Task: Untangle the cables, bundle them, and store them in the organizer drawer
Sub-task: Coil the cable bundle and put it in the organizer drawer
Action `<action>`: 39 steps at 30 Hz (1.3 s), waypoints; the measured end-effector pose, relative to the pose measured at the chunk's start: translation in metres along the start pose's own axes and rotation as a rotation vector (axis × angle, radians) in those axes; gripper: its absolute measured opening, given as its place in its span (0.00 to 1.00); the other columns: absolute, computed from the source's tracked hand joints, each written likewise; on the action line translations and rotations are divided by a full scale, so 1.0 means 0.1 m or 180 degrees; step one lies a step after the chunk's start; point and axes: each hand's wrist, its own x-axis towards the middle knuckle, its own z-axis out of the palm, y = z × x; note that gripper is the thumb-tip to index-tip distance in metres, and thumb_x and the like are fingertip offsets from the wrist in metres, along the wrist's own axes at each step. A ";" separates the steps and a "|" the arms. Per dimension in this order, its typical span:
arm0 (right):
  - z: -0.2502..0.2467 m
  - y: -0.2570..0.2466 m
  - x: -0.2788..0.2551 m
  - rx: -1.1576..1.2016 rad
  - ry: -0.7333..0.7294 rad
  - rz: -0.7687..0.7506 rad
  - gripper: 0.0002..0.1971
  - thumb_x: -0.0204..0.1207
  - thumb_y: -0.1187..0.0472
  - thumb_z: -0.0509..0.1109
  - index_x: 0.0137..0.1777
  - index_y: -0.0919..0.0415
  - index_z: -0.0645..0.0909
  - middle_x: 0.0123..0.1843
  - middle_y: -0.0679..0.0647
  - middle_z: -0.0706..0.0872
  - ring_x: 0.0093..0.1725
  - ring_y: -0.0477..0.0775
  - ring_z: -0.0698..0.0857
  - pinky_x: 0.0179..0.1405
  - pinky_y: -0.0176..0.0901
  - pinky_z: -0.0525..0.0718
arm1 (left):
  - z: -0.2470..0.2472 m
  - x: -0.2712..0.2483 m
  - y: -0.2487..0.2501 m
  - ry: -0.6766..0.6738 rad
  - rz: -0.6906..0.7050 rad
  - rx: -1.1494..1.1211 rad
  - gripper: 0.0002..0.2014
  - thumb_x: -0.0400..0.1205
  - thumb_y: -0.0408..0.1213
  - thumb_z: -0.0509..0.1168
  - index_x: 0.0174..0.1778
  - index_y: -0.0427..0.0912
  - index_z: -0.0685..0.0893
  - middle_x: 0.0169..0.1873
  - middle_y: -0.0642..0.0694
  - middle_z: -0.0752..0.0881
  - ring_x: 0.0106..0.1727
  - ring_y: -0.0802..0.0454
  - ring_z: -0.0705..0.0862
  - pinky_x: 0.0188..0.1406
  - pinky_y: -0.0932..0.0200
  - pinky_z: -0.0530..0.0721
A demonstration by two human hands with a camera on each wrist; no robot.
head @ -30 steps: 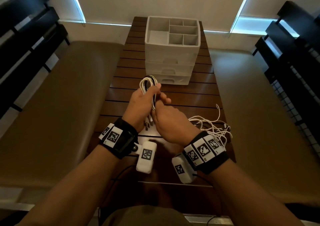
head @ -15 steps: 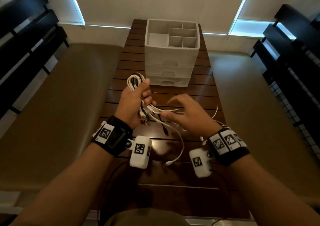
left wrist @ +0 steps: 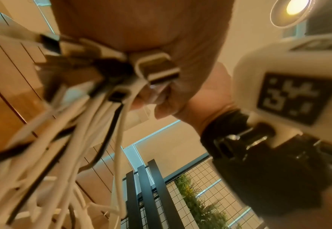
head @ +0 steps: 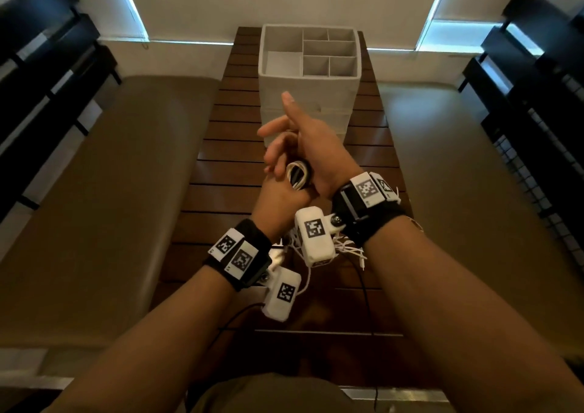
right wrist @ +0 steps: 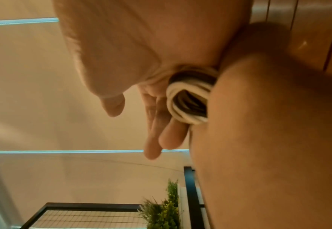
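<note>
My left hand (head: 278, 197) grips a coiled bundle of white and black cables (head: 298, 175) above the wooden table (head: 221, 159). The coil's loop shows in the right wrist view too (right wrist: 188, 100). Connector ends and loose tails (left wrist: 155, 68) hang below the fist. My right hand (head: 303, 147) crosses over the left with its palm against the coil, fingers (head: 268, 131) straight and thumb pointing up. Nothing shows pinched in it. The white organizer (head: 303, 95) stands just beyond the hands, its top compartments bare; the hands hide its lower drawers.
A tangle of loose white cables (head: 347, 248) lies on the table under my right wrist. Tan cushioned benches (head: 110, 191) flank the table on both sides. Black slatted racks (head: 537, 80) stand at the far left and right.
The right hand, which had pulled a cable out to the right, has swung back over the left hand. Both hands have risen toward the organizer.
</note>
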 end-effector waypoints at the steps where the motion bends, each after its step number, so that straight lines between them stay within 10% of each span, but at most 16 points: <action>1: -0.01 -0.02 -0.01 -0.0013 0.0026 -0.0087 0.36 0.88 0.36 0.60 0.62 0.76 0.84 0.34 0.66 0.86 0.27 0.59 0.82 0.43 0.54 0.88 | 0.02 0.01 -0.02 0.0046 0.0037 0.0027 0.06 0.78 0.29 0.71 0.49 0.40 0.86 0.44 0.48 0.89 0.48 0.66 0.87 0.53 0.52 0.88; 5: 0.00 -0.05 -0.04 -0.0270 0.0233 -0.0245 0.35 0.88 0.35 0.61 0.54 0.72 0.88 0.28 0.59 0.80 0.21 0.53 0.72 0.24 0.40 0.73 | 0.08 0.08 -0.03 0.0111 -0.0293 0.0159 0.14 0.81 0.27 0.69 0.32 0.47 0.80 0.26 0.51 0.84 0.27 0.57 0.82 0.32 0.50 0.80; 12: 0.05 0.05 -0.07 0.0097 0.1017 -0.0416 0.31 0.88 0.40 0.64 0.33 0.66 0.80 0.19 0.55 0.67 0.16 0.52 0.62 0.21 0.38 0.62 | 0.15 0.01 0.01 0.0026 -0.0483 0.0576 0.28 0.84 0.25 0.68 0.18 0.46 0.68 0.10 0.57 0.73 0.15 0.61 0.71 0.18 0.69 0.65; 20: -0.01 0.02 -0.17 0.0236 0.1120 -0.0742 0.22 0.91 0.48 0.64 0.49 0.68 0.84 0.37 0.63 0.87 0.35 0.61 0.85 0.39 0.53 0.87 | 0.17 0.08 0.07 0.0292 -0.0569 0.0735 0.20 0.79 0.29 0.69 0.23 0.49 0.74 0.24 0.51 0.82 0.25 0.58 0.76 0.28 0.59 0.73; 28: 0.01 0.03 -0.14 0.0208 0.1192 -0.0459 0.28 0.87 0.39 0.66 0.39 0.65 0.85 0.32 0.63 0.85 0.28 0.59 0.82 0.29 0.45 0.82 | 0.18 0.05 0.09 0.0332 -0.0618 0.1020 0.22 0.84 0.41 0.69 0.23 0.50 0.72 0.22 0.51 0.79 0.26 0.50 0.75 0.27 0.58 0.67; 39: 0.04 0.05 -0.02 0.0623 0.1882 -0.0389 0.30 0.86 0.42 0.68 0.25 0.53 0.64 0.22 0.51 0.60 0.16 0.51 0.59 0.18 0.38 0.62 | 0.22 0.02 0.04 0.0315 -0.0546 0.1283 0.18 0.87 0.35 0.63 0.31 0.53 0.71 0.30 0.48 0.81 0.32 0.48 0.80 0.33 0.53 0.74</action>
